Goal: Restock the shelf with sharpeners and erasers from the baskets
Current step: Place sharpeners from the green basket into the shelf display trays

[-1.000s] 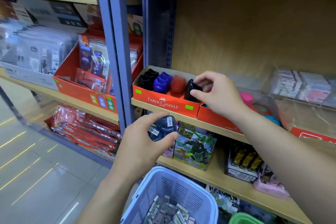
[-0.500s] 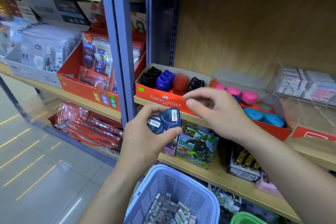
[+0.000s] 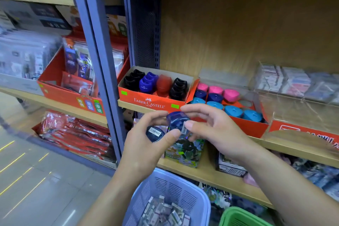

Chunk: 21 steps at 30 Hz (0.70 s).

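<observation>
The left hand (image 3: 146,149) curls around a dark blue lower sharpener (image 3: 155,133) with a barcode label. Its thumb also steadies a second, upper sharpener (image 3: 177,120), which the right hand (image 3: 217,131) pinches between thumb and forefinger. Both sharpeners sit between the two hands, in front of the shelf edge and not yet on it.

Just above the hands, the red Faber-Castell box (image 3: 146,100) already carries rows of black, blue and red sharpeners. Above the right hand, the red tray (image 3: 253,127) holds pink, dark blue and light blue ones, with at least one well (image 3: 244,103) open. So the sharpener stock looks largely in place, with these two to go in.

Below the hands, the lavender basket (image 3: 166,188) still holds a heap of wrapped erasers (image 3: 162,213), so that half seems mostly ahead. The contents of the green basket (image 3: 238,216), lower right, are out of view.
</observation>
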Available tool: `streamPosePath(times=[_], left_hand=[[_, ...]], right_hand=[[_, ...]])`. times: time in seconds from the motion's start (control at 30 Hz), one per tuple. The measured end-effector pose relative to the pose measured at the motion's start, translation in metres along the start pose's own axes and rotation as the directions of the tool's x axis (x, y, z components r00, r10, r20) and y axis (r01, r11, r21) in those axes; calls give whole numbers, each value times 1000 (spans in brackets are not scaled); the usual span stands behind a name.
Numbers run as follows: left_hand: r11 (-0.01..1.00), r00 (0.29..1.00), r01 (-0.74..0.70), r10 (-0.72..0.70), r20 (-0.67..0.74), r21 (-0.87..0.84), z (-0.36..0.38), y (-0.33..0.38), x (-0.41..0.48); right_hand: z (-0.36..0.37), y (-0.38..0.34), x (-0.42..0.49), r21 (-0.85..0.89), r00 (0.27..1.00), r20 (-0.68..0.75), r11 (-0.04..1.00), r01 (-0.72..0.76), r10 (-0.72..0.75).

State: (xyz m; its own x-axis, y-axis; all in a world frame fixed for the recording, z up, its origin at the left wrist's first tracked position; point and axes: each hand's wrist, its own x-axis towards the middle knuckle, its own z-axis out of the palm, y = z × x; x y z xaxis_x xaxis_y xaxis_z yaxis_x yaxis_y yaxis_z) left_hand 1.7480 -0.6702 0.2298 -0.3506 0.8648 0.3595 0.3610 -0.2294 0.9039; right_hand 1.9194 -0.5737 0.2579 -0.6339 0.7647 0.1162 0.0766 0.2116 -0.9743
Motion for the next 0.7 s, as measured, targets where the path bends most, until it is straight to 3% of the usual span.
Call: streamPosePath(times=[0.23, 0.33, 0.43, 0.7], left_hand=[[996, 998, -56, 55, 11, 76, 6, 1, 2], [980, 988, -146, 138, 66, 136, 12, 1, 0], [971, 980, -189, 177, 90, 149, 16, 1, -1], [996, 991, -62, 53, 122, 67, 20, 0, -2]], right_hand=[[-5, 0, -11, 89, 999, -34, 996, -25, 28], [-5, -9, -9, -83, 993, -66, 991, -102, 96], [-7, -10, -10, -201, 996, -28, 975, -90, 86], [-19, 3, -21, -3, 997, 4, 997, 82, -82]])
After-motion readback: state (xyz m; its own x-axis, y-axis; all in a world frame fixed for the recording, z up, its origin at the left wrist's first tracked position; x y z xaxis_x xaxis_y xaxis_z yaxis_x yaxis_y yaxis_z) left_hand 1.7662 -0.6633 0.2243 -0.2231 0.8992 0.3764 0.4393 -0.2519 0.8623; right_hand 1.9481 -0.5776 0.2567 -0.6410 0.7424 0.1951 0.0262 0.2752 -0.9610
